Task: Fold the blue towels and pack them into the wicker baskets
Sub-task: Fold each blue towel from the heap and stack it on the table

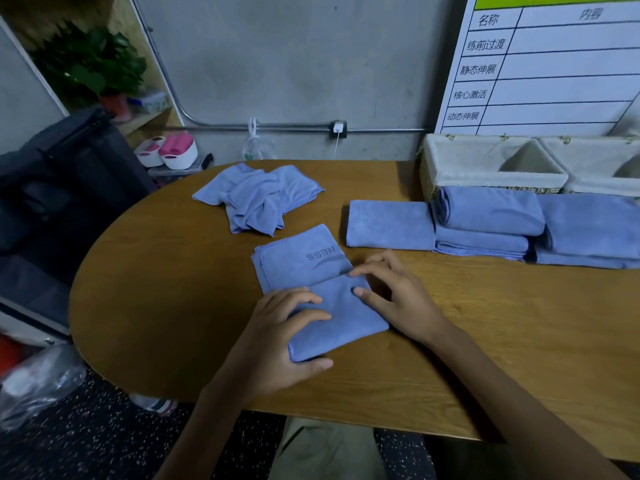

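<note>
Towel in work point(322, 292): half-folded, table point(485, 341) centre
L hand point(277, 341): grip clasps towel's near fold
R hand point(398, 292): grip released, fingertips on fold edge
Folded towels point(491, 220): stacked by wicker baskets point(491, 168)
Unfolded pile point(256, 195): far side

Both forearms are bare, no sleeves; light khaki trousers point(325, 452) cover the lap.

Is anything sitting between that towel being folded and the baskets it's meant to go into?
Yes. The folded towel stacks lie right in front of the wicker baskets, between them and the towel. The baskets' open tops look unobstructed.
</note>
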